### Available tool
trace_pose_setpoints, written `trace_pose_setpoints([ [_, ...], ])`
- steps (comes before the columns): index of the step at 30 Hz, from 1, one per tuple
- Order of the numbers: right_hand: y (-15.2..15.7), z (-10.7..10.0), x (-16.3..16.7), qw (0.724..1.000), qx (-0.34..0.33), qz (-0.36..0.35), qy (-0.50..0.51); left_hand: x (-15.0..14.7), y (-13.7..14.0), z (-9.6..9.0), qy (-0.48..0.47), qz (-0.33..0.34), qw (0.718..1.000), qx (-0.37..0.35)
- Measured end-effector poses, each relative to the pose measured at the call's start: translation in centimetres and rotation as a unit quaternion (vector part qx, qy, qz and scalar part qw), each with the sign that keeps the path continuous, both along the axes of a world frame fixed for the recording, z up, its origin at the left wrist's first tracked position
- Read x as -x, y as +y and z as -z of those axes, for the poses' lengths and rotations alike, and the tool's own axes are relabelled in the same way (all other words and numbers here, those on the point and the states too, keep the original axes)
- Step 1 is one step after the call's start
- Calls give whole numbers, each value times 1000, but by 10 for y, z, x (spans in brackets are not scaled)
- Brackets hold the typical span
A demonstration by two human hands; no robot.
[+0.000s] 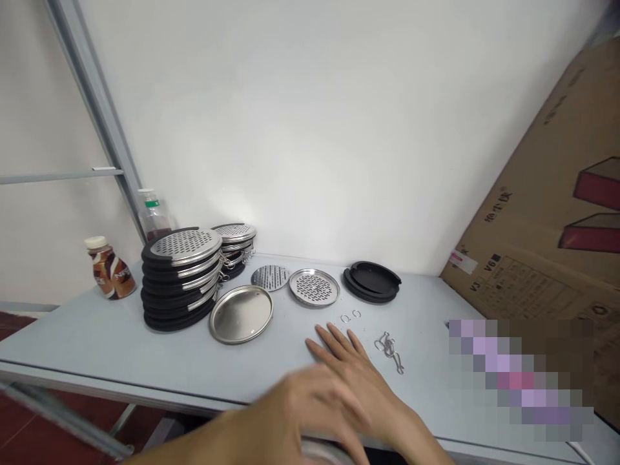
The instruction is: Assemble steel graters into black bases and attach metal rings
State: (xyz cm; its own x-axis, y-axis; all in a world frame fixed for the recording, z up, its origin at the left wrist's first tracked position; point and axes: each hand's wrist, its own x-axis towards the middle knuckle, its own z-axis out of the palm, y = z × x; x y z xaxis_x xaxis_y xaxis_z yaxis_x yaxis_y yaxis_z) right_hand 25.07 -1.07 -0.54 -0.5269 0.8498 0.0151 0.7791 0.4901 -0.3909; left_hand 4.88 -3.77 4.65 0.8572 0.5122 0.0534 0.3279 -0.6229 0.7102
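My right hand (349, 363) reaches over the table with its fingers spread, close to two small wire rings (351, 317) and a tangle of metal chain clips (389, 350). Blurred by motion, my left hand (310, 403) crosses in front of it with fingers bent. Under the left hand, a curved shiny metal rim (327, 451) shows at the bottom edge; whether the hand grips it is unclear. Ahead lie a plain round metal plate (242, 314), a perforated grater disc (270, 278), a rimmed grater disc (314, 288) and black round holders (372, 281).
At the left stands a tall stack of round graters with black rims (181, 278), a smaller stack (237, 240) behind it. A brown drink bottle (110, 268) and a clear bottle (154, 216) are nearby. A large cardboard box (542, 213) leans at the right, beside a pixelated patch.
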Motion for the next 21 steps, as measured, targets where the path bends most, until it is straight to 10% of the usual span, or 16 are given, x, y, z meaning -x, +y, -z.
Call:
trace_pose_setpoints([
  [5, -1, -2, 3, 1000, -8, 16, 8, 15, 58, 37, -110, -239, 949, -173],
  [17, 1, 5, 0, 1000, -16, 25, -2, 8, 58, 54, -4, -227, 935, -274],
  [21, 1, 6, 0, 999, -24, 26, 0, 19, 59, 56, 32, -308, 887, -342],
])
